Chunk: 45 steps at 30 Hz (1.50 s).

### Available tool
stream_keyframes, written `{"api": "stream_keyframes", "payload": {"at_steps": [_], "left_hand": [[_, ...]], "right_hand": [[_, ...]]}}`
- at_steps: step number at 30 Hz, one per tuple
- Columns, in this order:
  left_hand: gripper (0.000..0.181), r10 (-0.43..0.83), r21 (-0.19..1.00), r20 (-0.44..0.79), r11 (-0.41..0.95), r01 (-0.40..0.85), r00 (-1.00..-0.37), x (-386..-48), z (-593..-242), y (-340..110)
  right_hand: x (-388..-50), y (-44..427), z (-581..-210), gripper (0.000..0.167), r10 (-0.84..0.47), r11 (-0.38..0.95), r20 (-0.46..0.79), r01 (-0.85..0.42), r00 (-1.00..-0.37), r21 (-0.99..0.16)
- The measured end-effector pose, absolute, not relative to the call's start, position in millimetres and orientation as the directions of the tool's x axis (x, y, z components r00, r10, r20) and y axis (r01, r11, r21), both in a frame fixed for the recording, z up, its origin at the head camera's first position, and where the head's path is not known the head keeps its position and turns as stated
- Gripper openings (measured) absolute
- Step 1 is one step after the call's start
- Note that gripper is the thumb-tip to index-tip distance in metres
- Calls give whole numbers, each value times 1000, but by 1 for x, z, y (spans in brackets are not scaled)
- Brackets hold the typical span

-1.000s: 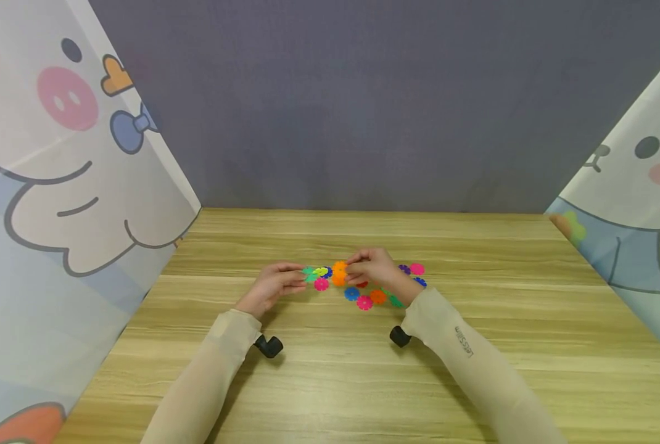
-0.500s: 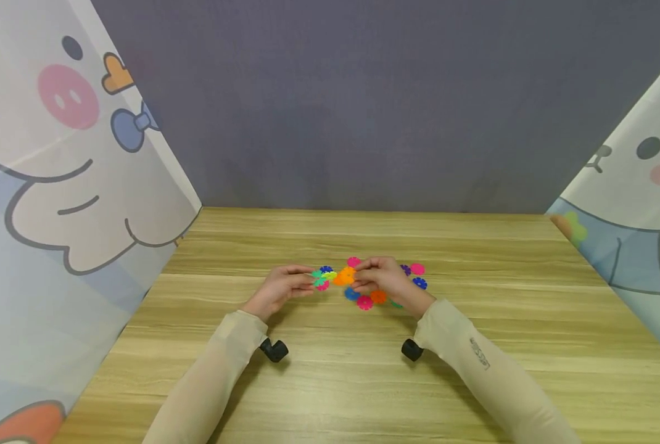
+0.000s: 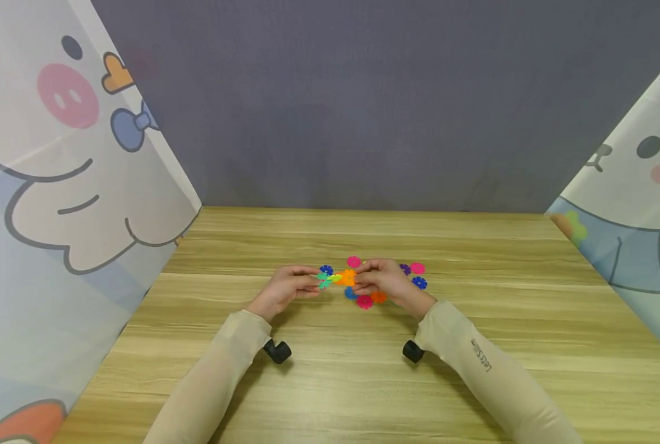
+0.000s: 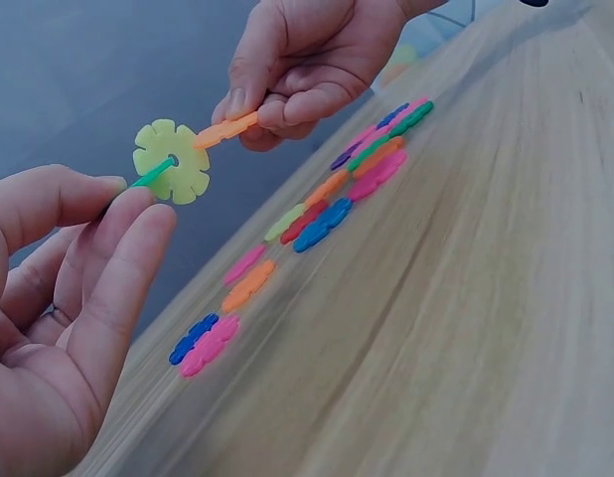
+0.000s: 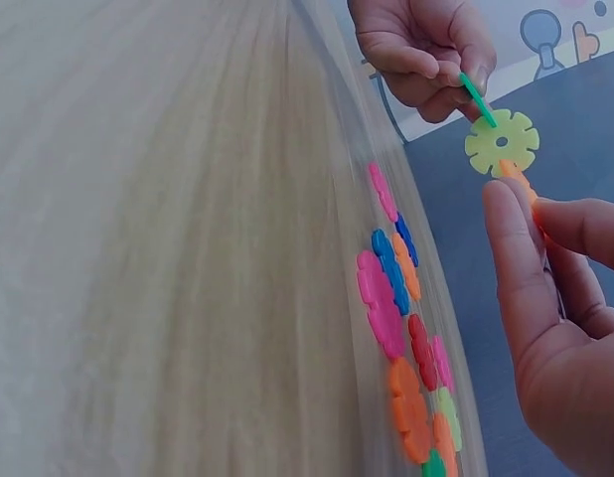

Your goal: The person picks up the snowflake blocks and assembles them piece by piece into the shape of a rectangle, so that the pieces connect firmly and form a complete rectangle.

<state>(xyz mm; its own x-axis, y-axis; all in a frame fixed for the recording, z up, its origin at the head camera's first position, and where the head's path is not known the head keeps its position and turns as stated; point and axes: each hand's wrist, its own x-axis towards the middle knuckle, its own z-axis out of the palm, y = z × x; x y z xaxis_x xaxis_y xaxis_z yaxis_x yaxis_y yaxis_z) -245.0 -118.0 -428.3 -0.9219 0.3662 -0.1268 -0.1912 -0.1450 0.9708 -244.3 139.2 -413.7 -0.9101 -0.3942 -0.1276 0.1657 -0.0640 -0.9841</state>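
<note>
Above the table, my left hand (image 3: pixel 285 290) pinches a green notched plastic disc (image 4: pixel 151 175), a snowflake-style building disc, by its edge. The green disc is slotted into a yellow notched disc (image 4: pixel 191 179), which stands at an angle to it. My right hand (image 3: pixel 388 285) pinches an orange notched disc (image 4: pixel 226 130) between thumb and fingers. In both wrist views the orange disc's edge meets the yellow disc's rim, opposite the green one. Whether it sits fully in a notch, I cannot tell.
Several loose discs lie on the wooden table (image 3: pixel 330 382) below the hands, among them a pink disc (image 3: pixel 365 301), a dark blue disc (image 3: pixel 419 283) and a red disc (image 5: pixel 422 351). A grey panel (image 3: pixel 330 111) rises behind the table, with cartoon-printed sheets at the sides.
The right hand has lifted an orange disc and drawn it slightly back toward me. My left hand has moved right with the green and yellow discs, bringing yellow and orange together.
</note>
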Motion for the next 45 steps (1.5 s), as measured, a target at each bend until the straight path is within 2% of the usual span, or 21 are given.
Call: {"api": "stream_keyframes", "payload": {"at_steps": [11,20,30,45], "left_hand": [[22,345,972,-143,-125,-197,-928,-243,-431,-115],[34,347,991,-110,-34,-130,-931,-239,-429,-106],[36,388,987,-87,-93,-133,-917,-238,-430,-104],[34,345,987,-103,-82,-140,-933,-236,-428,-101]], "right_hand": [[-244,138,-414,13,-408,-70,-112,153,-906,-986],[-244,136,-415,11,-401,-50,-116,148,-909,-988],[-240,133,-418,14,-397,-46,-93,120,-913,-992],[-237,130,-414,11,-364,-35,-94,115,-926,-993]]}}
